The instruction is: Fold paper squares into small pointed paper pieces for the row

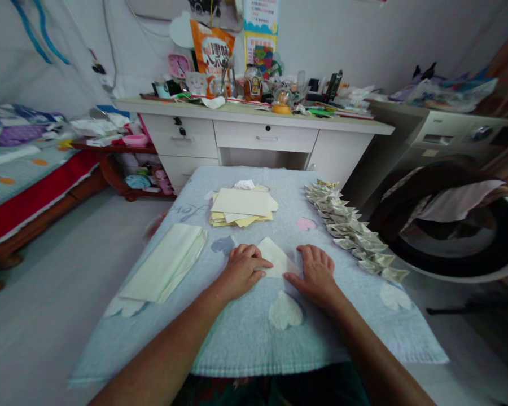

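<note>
On the cloth-covered table lies a small sheet of white paper (pixel 278 259), folded to a pointed, roughly triangular shape with its peak facing away from me. My left hand (pixel 244 268) rests at its left side, index finger and thumb apart and touching the paper. At the right corner, my right hand (pixel 315 273) lies palm down with its fingers stretched out and its thumb on the paper's edge. Beyond them sits a stack of cream and yellow paper sheets (pixel 242 203). A long row of folded paper pieces (pixel 347 225) with pointed tips runs along the table's right side.
A thick folded bundle of pale paper (pixel 167 262) lies at the table's left. Behind stands a white desk (pixel 262 135) crowded with jars, a pink clock (pixel 178 66) and an orange bag (pixel 211 56). A washing machine (pixel 452 135) is at right, a bed (pixel 29 175) at left.
</note>
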### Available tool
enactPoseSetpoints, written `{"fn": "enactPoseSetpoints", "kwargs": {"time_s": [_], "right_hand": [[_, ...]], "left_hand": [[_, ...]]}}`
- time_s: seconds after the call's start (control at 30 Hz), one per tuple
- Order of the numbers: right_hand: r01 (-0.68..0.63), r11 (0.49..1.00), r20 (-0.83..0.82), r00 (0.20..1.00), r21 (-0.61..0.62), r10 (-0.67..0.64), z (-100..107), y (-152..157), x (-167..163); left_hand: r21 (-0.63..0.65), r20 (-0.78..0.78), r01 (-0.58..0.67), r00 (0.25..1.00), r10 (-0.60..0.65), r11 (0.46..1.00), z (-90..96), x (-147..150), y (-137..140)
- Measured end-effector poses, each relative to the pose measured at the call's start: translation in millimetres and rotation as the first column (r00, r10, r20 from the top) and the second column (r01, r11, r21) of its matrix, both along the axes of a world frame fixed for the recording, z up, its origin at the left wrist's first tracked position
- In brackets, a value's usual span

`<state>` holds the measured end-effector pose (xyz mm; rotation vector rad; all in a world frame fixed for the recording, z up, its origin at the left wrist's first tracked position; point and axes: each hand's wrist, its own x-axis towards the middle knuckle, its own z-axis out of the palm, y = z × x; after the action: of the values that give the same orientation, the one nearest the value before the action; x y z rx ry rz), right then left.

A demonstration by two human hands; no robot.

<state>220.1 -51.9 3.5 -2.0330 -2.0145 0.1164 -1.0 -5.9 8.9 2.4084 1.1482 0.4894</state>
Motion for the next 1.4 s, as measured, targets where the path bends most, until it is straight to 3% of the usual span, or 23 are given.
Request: {"fn": "enactPoseSetpoints", "kwargs": {"time_s": [0.17,0.37,0.57,0.7,0.8,0.93,1.03,1.13,1.27,1.4], "right_hand": [[-0.038,0.993,-0.001,0.999,-0.111,0.039,13.6,2.9,19.3],[-0.323,0.919,-0.156,0.943,-0.226,0.293,47.9,29.7,3.8],[-0.248,0.950,-0.147,0.964,-0.189,0.222,31.8,54.7,-24.3],[-0.224,0.957,-0.289,0.943,-0.186,0.165,24.6,59.0,-23.6],[-0.293,0.941,-0.418,0.886,-0.171,0.200,26.8,60.9,-18.8],[-0.411,0.893,-0.686,0.704,-0.182,0.184,26.9,61.8,-14.7],[-0.463,0.869,-0.884,0.463,-0.174,0.069,23.5,59.7,-15.6],[-0.435,0.894,-0.969,0.246,-0.108,0.003,20.0,56.6,-21.3],[-0.314,0.949,-0.999,0.033,0.011,0.023,15.8,53.4,-35.0],[-0.240,0.967,-0.995,-0.078,0.083,0.066,11.5,50.1,-47.0]], "left_hand": [[-0.008,0.001,-0.001,1.000,0.001,1.000,2.8,0.6,-0.9],[0.018,0.053,-0.018,0.998,0.017,1.000,2.1,0.7,-1.6],[0.071,0.179,-0.097,0.980,0.083,0.993,-3.1,-0.6,-2.1],[0.050,0.235,-0.092,0.969,0.078,0.995,-5.5,0.2,-2.0],[0.038,0.277,-0.087,0.958,0.073,0.995,-6.1,2.2,-1.1],[0.032,0.329,-0.111,0.940,0.094,0.993,-6.8,4.4,-0.2],[-0.016,0.391,-0.189,0.903,0.180,0.982,-6.3,4.9,-0.3],[-0.188,0.497,-0.231,0.816,0.295,0.955,-4.5,5.1,0.9],[-0.473,0.653,-0.082,0.635,0.412,0.877,-0.7,5.1,5.8],[-0.618,0.684,0.043,0.520,0.511,0.785,4.0,3.6,9.6]]}}
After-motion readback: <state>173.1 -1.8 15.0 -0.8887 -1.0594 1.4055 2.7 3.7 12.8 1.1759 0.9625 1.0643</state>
